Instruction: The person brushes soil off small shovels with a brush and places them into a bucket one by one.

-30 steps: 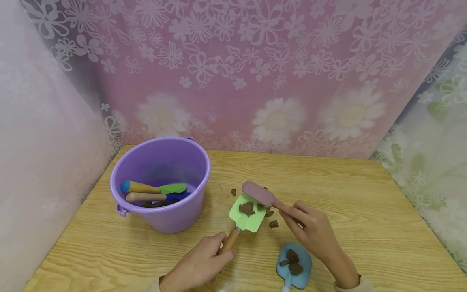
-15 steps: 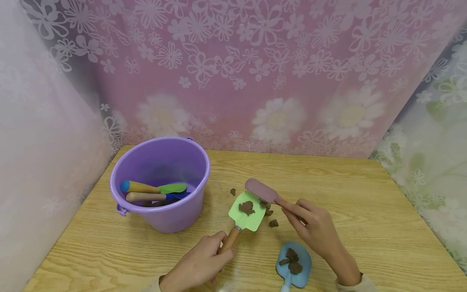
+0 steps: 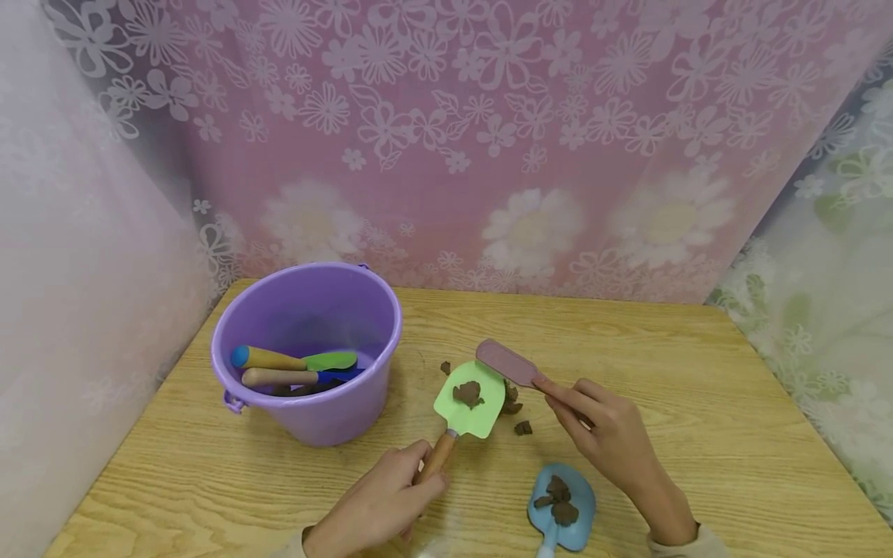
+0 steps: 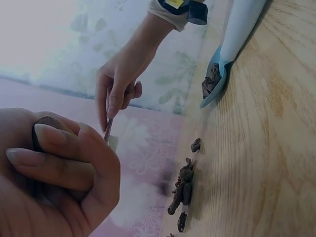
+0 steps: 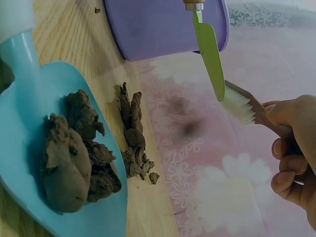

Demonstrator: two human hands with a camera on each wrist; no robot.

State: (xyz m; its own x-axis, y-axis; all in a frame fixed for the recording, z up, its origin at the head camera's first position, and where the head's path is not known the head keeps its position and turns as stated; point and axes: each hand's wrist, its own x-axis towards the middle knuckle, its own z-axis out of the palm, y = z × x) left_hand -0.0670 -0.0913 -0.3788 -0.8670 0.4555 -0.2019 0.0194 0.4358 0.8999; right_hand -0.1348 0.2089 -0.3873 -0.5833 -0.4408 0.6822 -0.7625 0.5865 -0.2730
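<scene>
My left hand (image 3: 380, 496) grips the wooden handle of a light green hand shovel (image 3: 481, 418) held above the table. In the head view a brown clay-like lump (image 3: 467, 394) appears on its blade. My right hand (image 3: 607, 434) pinches a brush (image 3: 505, 363) with a pinkish-brown back. In the right wrist view its white bristles (image 5: 239, 106) meet the blade's edge, and dark blurs below the blade are too unclear to identify. Beneath the shovel, brown clods (image 5: 133, 128) lie on the table. A blue scoop (image 3: 579, 531) bearing several clods rests beside my right forearm.
A purple bucket (image 3: 335, 422) stands to the left, holding a green-bladed tool (image 3: 331, 360), a blue tool with a wooden handle (image 3: 279, 377) and some brown clods. Small loose pieces (image 3: 523, 428) lie on the wooden table (image 3: 628, 341). Floral curtains (image 3: 446, 194) surround the table's back and sides.
The brush has moved right and slightly farther back, toward the blade's far corner. The shovel has shifted a little left and back, uncovering more of the clods at its right edge.
</scene>
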